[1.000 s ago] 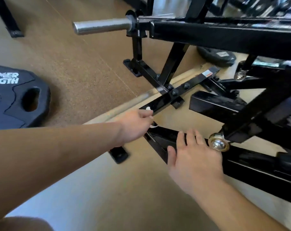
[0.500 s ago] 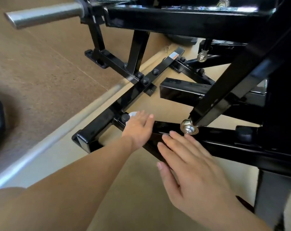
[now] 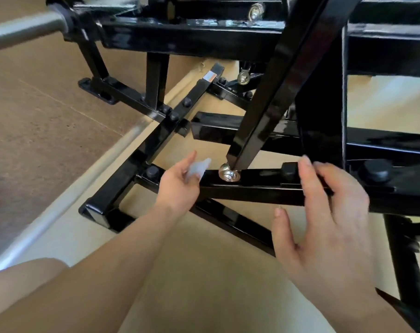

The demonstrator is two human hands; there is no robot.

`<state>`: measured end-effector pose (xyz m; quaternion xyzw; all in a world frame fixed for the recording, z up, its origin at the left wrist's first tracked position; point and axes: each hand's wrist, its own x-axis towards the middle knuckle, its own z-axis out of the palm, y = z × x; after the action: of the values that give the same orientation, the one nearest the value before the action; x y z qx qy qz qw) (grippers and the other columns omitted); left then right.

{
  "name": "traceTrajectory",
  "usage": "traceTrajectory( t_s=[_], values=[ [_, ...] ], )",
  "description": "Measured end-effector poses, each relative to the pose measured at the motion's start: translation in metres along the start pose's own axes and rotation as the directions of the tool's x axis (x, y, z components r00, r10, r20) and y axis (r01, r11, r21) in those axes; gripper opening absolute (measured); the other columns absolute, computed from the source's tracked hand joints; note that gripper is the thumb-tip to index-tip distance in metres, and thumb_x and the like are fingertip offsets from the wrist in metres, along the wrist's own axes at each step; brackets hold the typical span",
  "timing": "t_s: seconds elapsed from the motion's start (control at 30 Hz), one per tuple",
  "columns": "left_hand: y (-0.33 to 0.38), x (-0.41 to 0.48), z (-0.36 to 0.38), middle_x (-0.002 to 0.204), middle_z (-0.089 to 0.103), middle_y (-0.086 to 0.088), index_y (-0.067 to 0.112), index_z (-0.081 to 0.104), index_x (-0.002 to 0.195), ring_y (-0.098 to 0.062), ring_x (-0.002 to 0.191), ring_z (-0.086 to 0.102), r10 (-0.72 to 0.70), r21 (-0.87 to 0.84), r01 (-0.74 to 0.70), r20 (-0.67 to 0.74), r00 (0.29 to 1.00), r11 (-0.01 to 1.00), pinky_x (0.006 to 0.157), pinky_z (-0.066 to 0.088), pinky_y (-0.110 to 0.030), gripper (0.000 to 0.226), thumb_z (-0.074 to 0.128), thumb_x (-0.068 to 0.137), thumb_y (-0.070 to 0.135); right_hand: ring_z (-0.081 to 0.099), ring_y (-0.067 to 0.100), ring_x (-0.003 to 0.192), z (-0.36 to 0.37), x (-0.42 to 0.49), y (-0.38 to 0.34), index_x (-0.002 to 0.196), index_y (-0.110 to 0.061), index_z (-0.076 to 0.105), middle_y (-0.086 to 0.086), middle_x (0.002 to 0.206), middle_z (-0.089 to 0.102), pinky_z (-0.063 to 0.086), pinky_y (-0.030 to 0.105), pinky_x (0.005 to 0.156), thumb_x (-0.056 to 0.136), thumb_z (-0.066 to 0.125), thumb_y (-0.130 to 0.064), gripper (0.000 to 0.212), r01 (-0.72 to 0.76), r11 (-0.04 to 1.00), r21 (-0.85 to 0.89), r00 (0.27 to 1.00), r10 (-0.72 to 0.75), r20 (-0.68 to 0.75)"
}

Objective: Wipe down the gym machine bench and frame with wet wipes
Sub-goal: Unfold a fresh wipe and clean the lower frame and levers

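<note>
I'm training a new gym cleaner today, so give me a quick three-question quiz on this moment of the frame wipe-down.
1. Which hand holds the wet wipe?
2. True or false: the right hand grips a second wipe.
3. The silver ball fitting sits: A) just beside the wipe B) under the right hand C) covered by the wipe.
Key: 1 the left hand; 2 false, its fingers lie straight on the frame bar; 3 A.

readable text: none | sticker point(image 3: 210, 76) on frame bar point(image 3: 180, 111): print too small to read
</note>
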<state>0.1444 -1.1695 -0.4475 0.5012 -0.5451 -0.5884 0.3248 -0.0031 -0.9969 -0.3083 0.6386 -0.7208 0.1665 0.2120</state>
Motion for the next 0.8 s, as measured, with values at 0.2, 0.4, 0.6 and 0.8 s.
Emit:
traceTrajectory(
  t_s=[0.2, 0.4, 0.6, 0.8],
  values=[
    [0.0, -0.02, 0.02, 0.167, 0.023, 0.011, 0.036, 0.032, 0.157, -0.005, 0.155, 0.002, 0.133, 0.305, -0.164, 0.119, 0.984, 0.938, 0.121, -0.007, -0.022, 0.046, 0.032, 0.111, 0.04, 0.01, 0.037, 0.158, -0.003, 0.001, 0.016, 0.157, 0.009, 0.023, 0.025, 0.168, 0.015, 0.019, 0.055, 0.126, 0.099, 0.053, -0.026, 0.074, -0.136, 0.99, -0.045, 0.991, 0.135, -0.022],
    [0.041, -0.101, 0.086, 0.171, 0.006, 0.009, 0.018, 0.012, 0.164, -0.003, 0.156, -0.007, 0.492, 0.39, -0.556, 0.259, 0.831, 0.734, 0.128, -0.005, -0.031, 0.056, 0.02, 0.112, 0.038, 0.04, 0.034, 0.147, -0.003, 0.001, 0.024, 0.156, 0.004, 0.034, 0.02, 0.164, 0.031, 0.033, 0.041, 0.121, 0.102, 0.051, -0.027, 0.064, -0.11, 0.989, -0.095, 0.993, 0.105, -0.05],
    [0.057, -0.067, 0.087, 0.158, 0.04, 0.002, 0.015, 0.032, 0.156, -0.011, 0.149, 0.027, 0.472, 0.452, -0.512, 0.208, 0.857, 0.73, 0.122, 0.026, -0.039, 0.055, 0.018, 0.111, 0.043, 0.045, 0.022, 0.144, -0.044, 0.011, 0.04, 0.151, -0.006, 0.048, 0.006, 0.161, 0.041, 0.028, 0.033, 0.124, 0.105, 0.045, -0.026, 0.051, -0.032, 0.999, 0.018, 0.996, 0.03, 0.084],
    [0.055, -0.1, 0.099, 0.161, 0.037, 0.003, 0.013, 0.041, 0.155, -0.005, 0.152, 0.024, 0.505, 0.395, -0.501, 0.103, 0.857, 0.77, 0.127, 0.019, -0.028, 0.05, 0.041, 0.105, 0.01, 0.036, 0.03, 0.151, -0.063, 0.001, 0.055, 0.151, -0.003, 0.048, 0.014, 0.156, 0.047, 0.017, 0.059, 0.125, 0.103, 0.043, -0.035, 0.057, -0.09, 0.954, -0.285, 0.993, 0.109, 0.051]
  ],
)
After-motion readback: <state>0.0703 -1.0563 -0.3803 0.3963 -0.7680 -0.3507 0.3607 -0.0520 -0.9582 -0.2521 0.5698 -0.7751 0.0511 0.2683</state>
